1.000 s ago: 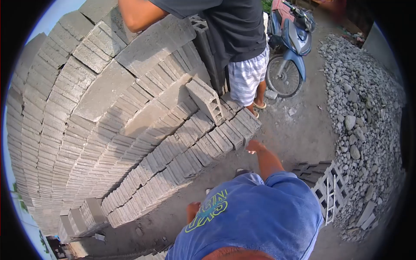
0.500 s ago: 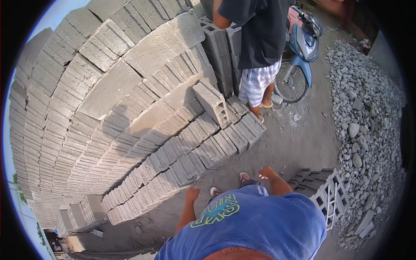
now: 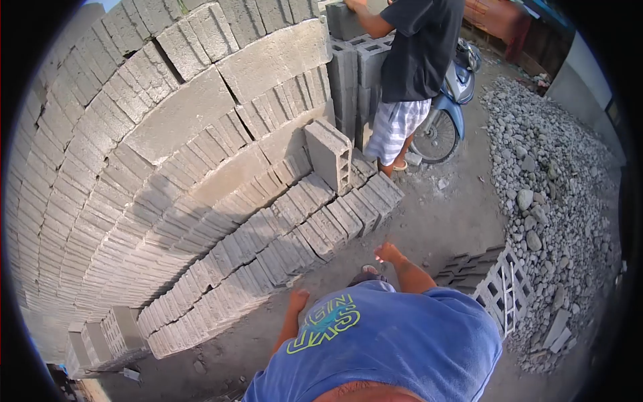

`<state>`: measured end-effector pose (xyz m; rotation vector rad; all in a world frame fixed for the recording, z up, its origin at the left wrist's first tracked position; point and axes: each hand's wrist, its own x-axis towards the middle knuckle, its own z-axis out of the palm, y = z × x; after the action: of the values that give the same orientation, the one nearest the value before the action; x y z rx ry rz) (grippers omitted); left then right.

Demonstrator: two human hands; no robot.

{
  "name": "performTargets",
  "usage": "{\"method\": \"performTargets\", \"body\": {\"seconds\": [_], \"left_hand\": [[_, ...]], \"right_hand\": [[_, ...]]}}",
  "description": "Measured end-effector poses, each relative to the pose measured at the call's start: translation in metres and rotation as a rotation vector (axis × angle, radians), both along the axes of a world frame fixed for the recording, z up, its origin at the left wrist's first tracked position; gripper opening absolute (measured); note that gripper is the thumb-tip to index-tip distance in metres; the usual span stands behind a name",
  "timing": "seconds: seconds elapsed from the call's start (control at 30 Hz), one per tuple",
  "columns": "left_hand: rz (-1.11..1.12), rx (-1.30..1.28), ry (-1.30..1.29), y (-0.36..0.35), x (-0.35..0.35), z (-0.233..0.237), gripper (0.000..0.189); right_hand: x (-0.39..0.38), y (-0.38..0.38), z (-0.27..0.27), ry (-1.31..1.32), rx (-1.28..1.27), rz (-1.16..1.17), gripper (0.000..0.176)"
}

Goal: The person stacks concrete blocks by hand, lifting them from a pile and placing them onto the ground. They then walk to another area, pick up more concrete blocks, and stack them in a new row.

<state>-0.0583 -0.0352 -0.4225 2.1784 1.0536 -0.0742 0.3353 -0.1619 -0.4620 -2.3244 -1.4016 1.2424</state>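
My left hand (image 3: 299, 299) hangs beside my body, near the low double row of grey concrete blocks (image 3: 288, 254). Its fingers look curled in, with nothing visible in them. Held out in front of me, my right hand (image 3: 388, 252) is empty, its fingers loosely bent and a little apart. It is over the dirt ground, between the low row and a stack of hollow blocks (image 3: 504, 285) on my right. One hollow block (image 3: 327, 157) stands on its edge on top of the low row, apart from both hands.
A tall wall of stacked blocks (image 3: 181, 120) rises on the left. Ahead, a co-worker in a dark shirt (image 3: 418, 57) reaches toward a block (image 3: 345, 23) on upright hollow blocks. Beyond are a parked motorcycle (image 3: 442, 130) and a gravel heap (image 3: 556, 181). Several blocks (image 3: 120, 331) stand lower left.
My view has shifted slightly. My right hand has swung forward and to the left. The co-worker's arm now shows reaching to a block; my left hand stays low at my side.
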Motion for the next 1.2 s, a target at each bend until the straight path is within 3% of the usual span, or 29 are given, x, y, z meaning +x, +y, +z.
{"method": "performTargets", "body": {"seconds": [0.03, 0.07, 0.1, 0.13, 0.2, 0.3, 0.37, 0.43, 0.47, 0.5, 0.53, 0.57, 0.6, 0.63, 0.67, 0.7, 0.77, 0.8, 0.87, 0.9, 0.93, 0.97, 1.0, 1.03, 1.07, 1.1, 1.17, 1.2], "left_hand": [[0.060, -0.039, 0.019, -0.002, -0.020, -0.006, 0.025], [0.122, -0.080, 0.038, -0.003, -0.044, -0.014, 0.025], [-0.096, 0.079, 0.038, 0.002, -0.075, -0.038, 0.024], [-0.309, 0.240, 0.041, 0.007, -0.106, -0.063, 0.022], [-0.219, 0.175, 0.147, 0.003, -0.160, -0.083, 0.018], [-0.302, 0.240, 0.254, -0.002, -0.218, -0.072, 0.015], [0.800, -0.625, 0.023, -0.016, -0.244, -0.081, 0.017], [0.892, -0.633, 0.043, -0.021, -0.247, -0.063, 0.019], [0.963, -0.639, 0.082, -0.031, -0.250, -0.056, 0.021], [0.827, -0.591, 0.099, -0.033, -0.255, -0.076, 0.025], [0.711, -0.536, 0.111, -0.036, -0.266, -0.099, 0.030], [0.766, -0.488, 0.167, -0.046, -0.260, -0.099, 0.033], [0.827, -0.438, 0.222, -0.045, -0.243, -0.098, 0.037], [0.800, -0.432, 0.183, -0.049, -0.230, -0.090, 0.039], [0.767, -0.421, 0.147, -0.053, -0.216, -0.077, 0.042], [0.676, -0.365, 0.204, -0.055, -0.201, -0.068, 0.043], [0.569, -0.298, 0.292, -0.060, -0.168, -0.053, 0.043], [0.545, -0.283, 0.319, -0.064, -0.155, -0.051, 0.042], [0.615, -0.352, 0.181, -0.068, -0.142, -0.050, 0.039], [0.590, -0.395, 0.068, -0.069, -0.140, -0.053, 0.037], [0.645, -0.403, 0.054, -0.067, -0.144, -0.066, 0.037], [0.509, -0.276, 0.119, -0.060, -0.150, -0.079, 0.035], [0.364, -0.148, 0.189, -0.055, -0.155, -0.091, 0.033], [0.501, -0.147, 0.177, -0.059, -0.159, -0.081, 0.031], [0.634, -0.144, 0.164, -0.063, -0.165, -0.076, 0.030], [0.736, -0.212, 0.171, -0.070, -0.168, -0.071, 0.032], [0.851, -0.293, 0.171, -0.085, -0.164, -0.060, 0.033], [0.946, -0.353, 0.144, -0.095, -0.155, -0.037, 0.039]], "right_hand": [[-0.015, -0.011, -0.020, -0.059, 0.036, 0.124, 0.034], [-0.035, -0.018, -0.004, 0.059, -0.028, -0.023, 0.027], [-0.054, -0.022, 0.007, 0.174, -0.090, -0.169, 0.022], [-0.069, -0.022, 0.007, 0.156, -0.097, -0.152, 0.022], [-0.091, -0.030, -0.016, 0.083, -0.270, -0.049, 0.022], [-0.107, -0.030, -0.011, -0.078, -0.202, 0.160, 0.020], [-0.105, -0.028, -0.007, -0.018, -0.139, 0.177, 0.021], [-0.107, -0.021, 0.001, 0.052, -0.095, 0.205, 0.021], [-0.111, -0.020, 0.012, 0.187, -0.124, -0.039, 0.022], [-0.115, -0.011, 0.019, 0.316, -0.156, -0.270, 0.023], [-0.111, -0.015, 0.004, 0.280, -0.121, -0.127, 0.025], [-0.105, -0.007, -0.012, 0.248, -0.074, 0.032, 0.028], [-0.122, 0.004, 0.023, 0.296, -0.194, -0.224, 0.031], [-0.130, 0.012, 0.029, 0.293, -0.231, -0.280, 0.031], [-0.116, 0.016, -0.007, 0.362, -0.167, -0.139, 0.028], [-0.119, 0.024, 0.017, 0.058, 0.050, 0.451, 0.035], [-0.120, 0.048, 0.003, -0.396, 0.048, 0.894, 0.045], [-0.121, 0.058, -0.008, -0.407, 0.067, 0.986, 0.045], [-0.125, 0.072, -0.031, -0.324, 0.297, 0.737, 0.022], [-0.147, 0.074, 0.019, -0.298, 0.461, 0.753, 0.029], [-0.145, 0.089, 0.014, -0.106, 0.248, 0.645, 0.035], [-0.144, 0.108, -0.002, 0.071, 0.026, 0.521, 0.041], [-0.147, 0.126, -0.019, 0.070, 0.023, 0.559, 0.041], [-0.138, 0.143, -0.064, 0.023, 0.149, 0.703, 0.040], [-0.146, 0.149, -0.045, -0.024, 0.279, 0.841, 0.041], [-0.146, 0.156, -0.023, 0.174, 0.359, 0.729, 0.037], [-0.152, 0.177, 0.012, 0.301, 0.600, 0.829, 0.037], [-0.161, 0.182, 0.057, 0.350, 0.268, 0.786, 0.035]]}}
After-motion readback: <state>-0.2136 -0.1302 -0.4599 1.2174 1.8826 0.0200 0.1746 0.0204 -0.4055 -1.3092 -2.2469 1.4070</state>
